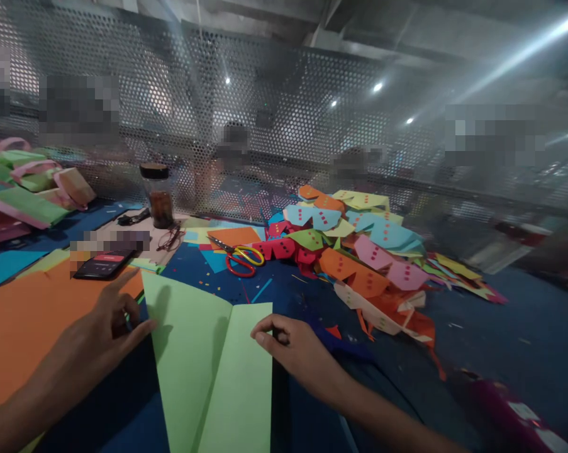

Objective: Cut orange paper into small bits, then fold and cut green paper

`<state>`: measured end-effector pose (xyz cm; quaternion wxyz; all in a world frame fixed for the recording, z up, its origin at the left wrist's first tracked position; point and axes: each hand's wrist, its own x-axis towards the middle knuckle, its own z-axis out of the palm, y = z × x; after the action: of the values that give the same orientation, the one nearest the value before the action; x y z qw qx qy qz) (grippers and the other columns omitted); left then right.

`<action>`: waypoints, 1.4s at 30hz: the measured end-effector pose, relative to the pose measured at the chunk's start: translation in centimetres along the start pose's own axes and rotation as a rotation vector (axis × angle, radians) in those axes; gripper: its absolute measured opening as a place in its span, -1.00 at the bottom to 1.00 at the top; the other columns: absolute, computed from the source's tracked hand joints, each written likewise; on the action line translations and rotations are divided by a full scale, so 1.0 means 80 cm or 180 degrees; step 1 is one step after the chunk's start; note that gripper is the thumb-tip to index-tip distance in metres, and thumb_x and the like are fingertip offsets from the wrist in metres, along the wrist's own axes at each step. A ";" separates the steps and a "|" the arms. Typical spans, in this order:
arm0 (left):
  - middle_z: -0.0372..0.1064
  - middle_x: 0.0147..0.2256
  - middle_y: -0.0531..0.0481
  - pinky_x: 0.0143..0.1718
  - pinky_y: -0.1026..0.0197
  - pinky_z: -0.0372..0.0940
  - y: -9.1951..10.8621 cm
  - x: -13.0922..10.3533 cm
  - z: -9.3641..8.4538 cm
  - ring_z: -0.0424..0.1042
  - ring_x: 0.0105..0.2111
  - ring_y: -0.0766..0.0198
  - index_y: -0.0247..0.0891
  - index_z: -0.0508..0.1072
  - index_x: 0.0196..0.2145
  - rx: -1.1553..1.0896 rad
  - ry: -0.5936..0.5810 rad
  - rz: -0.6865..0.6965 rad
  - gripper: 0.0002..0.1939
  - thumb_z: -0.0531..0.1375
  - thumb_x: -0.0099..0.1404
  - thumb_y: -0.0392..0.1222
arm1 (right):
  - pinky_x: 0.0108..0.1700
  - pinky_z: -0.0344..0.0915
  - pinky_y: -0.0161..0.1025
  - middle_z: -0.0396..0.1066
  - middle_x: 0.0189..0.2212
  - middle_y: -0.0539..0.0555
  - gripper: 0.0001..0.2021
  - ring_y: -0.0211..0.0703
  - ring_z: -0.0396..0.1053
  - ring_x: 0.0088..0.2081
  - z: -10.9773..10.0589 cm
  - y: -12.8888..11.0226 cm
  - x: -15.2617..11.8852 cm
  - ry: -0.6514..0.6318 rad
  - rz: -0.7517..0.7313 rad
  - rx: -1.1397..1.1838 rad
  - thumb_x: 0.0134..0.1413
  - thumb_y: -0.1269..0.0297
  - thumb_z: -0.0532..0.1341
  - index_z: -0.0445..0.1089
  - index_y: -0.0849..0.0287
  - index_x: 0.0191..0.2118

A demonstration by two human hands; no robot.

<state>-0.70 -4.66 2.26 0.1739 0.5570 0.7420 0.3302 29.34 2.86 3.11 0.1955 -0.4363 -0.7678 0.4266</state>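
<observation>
A light green sheet of paper, creased down its middle, stands partly unfolded in front of me. My right hand pinches its right edge between thumb and fingertips. Beside the left edge is my left hand, its index finger stretched out and its thumb apart, the thumb tip close to the paper. Whether that thumb touches the sheet I cannot tell. Both hands cast shadows on the green paper. Beyond it lie scissors with red and yellow handles.
Large orange paper covers the left side, with a phone at its far edge. A dark-lidded jar stands behind. Folded coloured paper pieces are heaped at right. A perforated metal screen rises behind the blue table.
</observation>
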 end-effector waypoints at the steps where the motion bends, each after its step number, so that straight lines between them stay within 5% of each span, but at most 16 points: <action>1: 0.38 -0.45 0.14 -0.56 0.17 0.21 0.000 -0.001 -0.003 0.43 -0.57 0.14 -0.04 0.16 0.10 0.0606 0.0156 0.0044 -0.50 0.11 0.28 0.15 | -0.39 0.14 -0.36 0.31 -0.49 -0.05 -0.83 -0.31 0.19 -0.46 0.000 0.000 0.001 -0.0001 0.0009 0.0018 0.17 0.24 0.16 0.46 0.18 -0.27; 4: 0.46 -0.18 -0.03 -0.37 0.05 0.32 0.000 0.001 0.004 0.49 -0.25 -0.02 -0.06 0.34 -0.03 0.1283 0.0222 0.0882 -0.67 0.03 0.35 0.09 | -0.42 0.11 -0.37 0.30 -0.49 -0.05 -0.85 -0.33 0.17 -0.48 0.003 0.002 0.002 -0.0035 0.0116 0.0088 0.16 0.27 0.17 0.46 0.20 -0.28; 7: 0.44 0.01 0.01 0.02 0.00 0.28 0.009 0.007 0.031 0.39 0.02 0.02 0.00 0.40 0.01 0.1105 -0.0597 0.2067 -0.71 0.10 0.34 -0.10 | -0.44 0.08 -0.38 0.24 -0.53 -0.08 -0.87 -0.34 0.14 -0.50 0.005 0.004 0.003 0.0004 0.0173 0.0057 0.14 0.32 0.17 0.45 0.20 -0.28; 10: 0.32 0.16 -0.02 0.12 0.03 0.23 0.026 0.011 0.061 0.30 0.13 0.06 -0.04 0.25 0.19 0.0933 -0.1159 0.2515 -0.52 0.13 0.32 -0.22 | -0.45 0.05 -0.37 0.17 -0.56 -0.11 -0.87 -0.33 0.12 -0.51 0.006 0.007 0.002 0.0127 0.0160 -0.0040 0.12 0.34 0.17 0.45 0.18 -0.23; 18: 0.33 0.15 -0.06 0.05 -0.04 0.29 0.038 0.013 0.085 0.33 0.07 0.04 -0.13 0.31 0.09 0.1151 -0.1109 0.2777 -0.58 0.20 0.28 -0.28 | -0.42 0.09 -0.35 0.35 -0.39 -0.03 -0.83 -0.32 0.19 -0.45 0.008 0.020 0.010 0.0455 -0.0082 -0.0059 0.20 0.21 0.15 0.43 0.15 -0.27; 24: 0.31 0.16 -0.08 0.02 -0.06 0.29 0.045 0.013 0.081 0.33 0.03 0.03 -0.17 0.33 0.01 0.1201 -0.1128 0.2693 -0.66 0.20 0.27 -0.27 | -0.44 0.10 -0.35 0.31 -0.51 -0.06 -0.78 -0.30 0.24 -0.48 0.011 0.030 0.015 0.0473 0.0082 -0.0012 0.26 0.16 0.08 0.38 0.16 -0.31; 29: 0.25 0.20 -0.06 0.01 -0.06 0.26 0.051 0.013 0.079 0.29 0.03 0.03 -0.17 0.30 0.00 0.1243 -0.1225 0.2674 -0.73 0.11 0.34 -0.23 | -0.50 0.07 -0.36 0.31 -0.53 -0.08 -0.84 -0.32 0.25 -0.55 0.014 0.031 0.014 0.0410 0.0148 -0.0112 0.25 0.23 0.08 0.35 0.13 -0.18; 42: 0.27 0.18 -0.05 0.01 -0.07 0.24 0.045 0.016 0.085 0.28 0.00 0.05 -0.18 0.30 0.01 0.1203 -0.1087 0.2772 -0.72 0.08 0.34 -0.26 | -0.53 -0.06 -0.37 0.19 -0.64 -0.13 -0.79 -0.35 0.12 -0.61 0.016 0.021 0.012 0.0326 0.0112 -0.0827 0.10 0.49 0.07 0.40 0.15 -0.23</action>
<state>5.70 -0.88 -0.09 0.0351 0.8826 0.4486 0.1361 28.81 3.46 0.89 0.1688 -0.4925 -0.7978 0.3041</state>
